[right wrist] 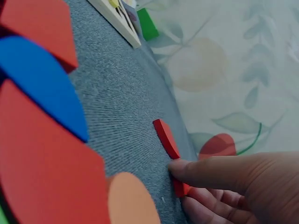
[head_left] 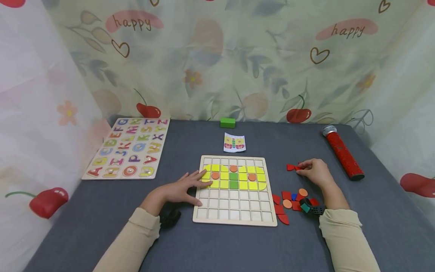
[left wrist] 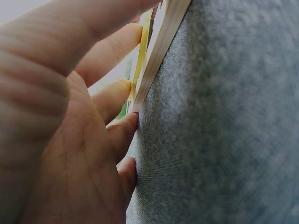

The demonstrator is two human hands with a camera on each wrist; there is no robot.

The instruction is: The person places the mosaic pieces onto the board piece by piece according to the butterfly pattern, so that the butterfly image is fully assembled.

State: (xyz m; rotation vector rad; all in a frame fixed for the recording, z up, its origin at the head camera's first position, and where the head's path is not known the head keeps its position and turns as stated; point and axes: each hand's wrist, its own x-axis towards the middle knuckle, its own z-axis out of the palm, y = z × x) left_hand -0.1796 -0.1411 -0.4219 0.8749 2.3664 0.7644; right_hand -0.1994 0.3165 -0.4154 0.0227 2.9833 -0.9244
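Note:
A wooden grid board lies mid-table, its upper rows filled with yellow pieces, green squares and several orange discs. My left hand rests spread on the board's left edge, fingertips touching the yellow pieces. In the left wrist view, the fingers lie along the wooden side. Right of the board, my right hand pinches a small red piece at the table surface between thumb and fingers. Another red piece lies right beside it; the fingers partly hide the pinched one.
Loose red pieces, orange discs and a blue piece lie near the right wrist. A pattern card and a green block are behind the board. An alphabet board lies left, a red microphone right.

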